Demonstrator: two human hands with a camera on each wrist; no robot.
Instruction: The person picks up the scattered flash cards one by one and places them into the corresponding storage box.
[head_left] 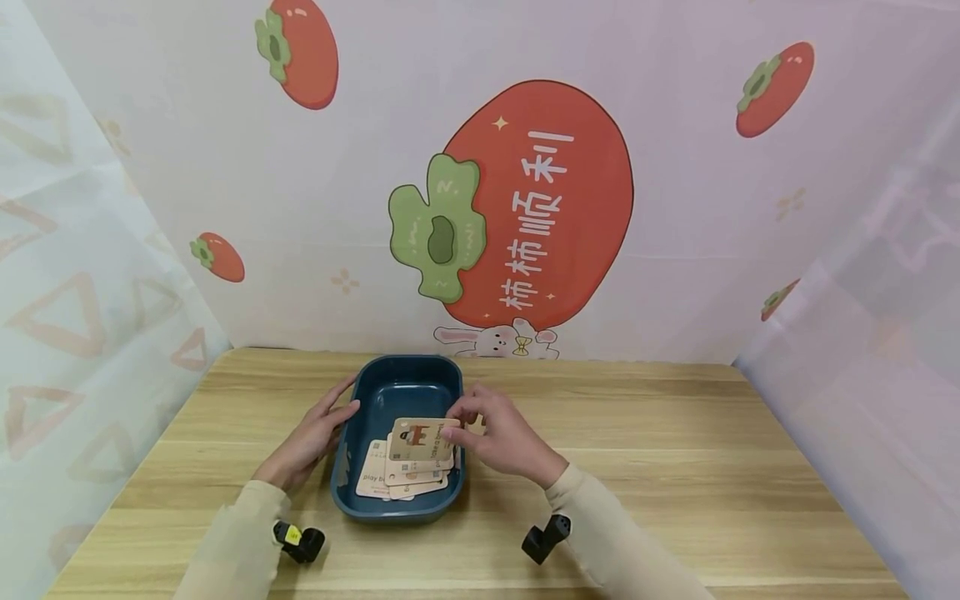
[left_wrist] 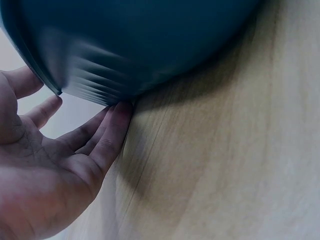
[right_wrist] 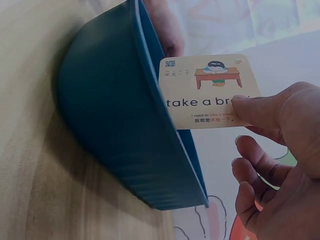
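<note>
A dark blue plastic bin (head_left: 408, 367) stands on the table with several printed cards (head_left: 372, 468) lying overlapped in its near half. My right hand (head_left: 504, 437) pinches a card (right_wrist: 200, 82) by its edge between thumb and forefinger, just over the bin's right rim. This card reads "take a br…", its end covered by the thumb, and pictures a child at a desk. The right hand's other fingers (right_wrist: 257, 167) are loosely bent. With fairly straight fingers, my left hand (head_left: 309, 442) touches the left side of the bin; in the left wrist view, its fingertips (left_wrist: 120, 112) reach low on the outer wall.
The wooden table (head_left: 637, 467) extends on both sides of the bin. Behind it hangs a pale cloth backdrop (head_left: 690, 250) printed with persimmons, and cloth sides rise left and right. A small black device (head_left: 300, 542) sits at each wrist.
</note>
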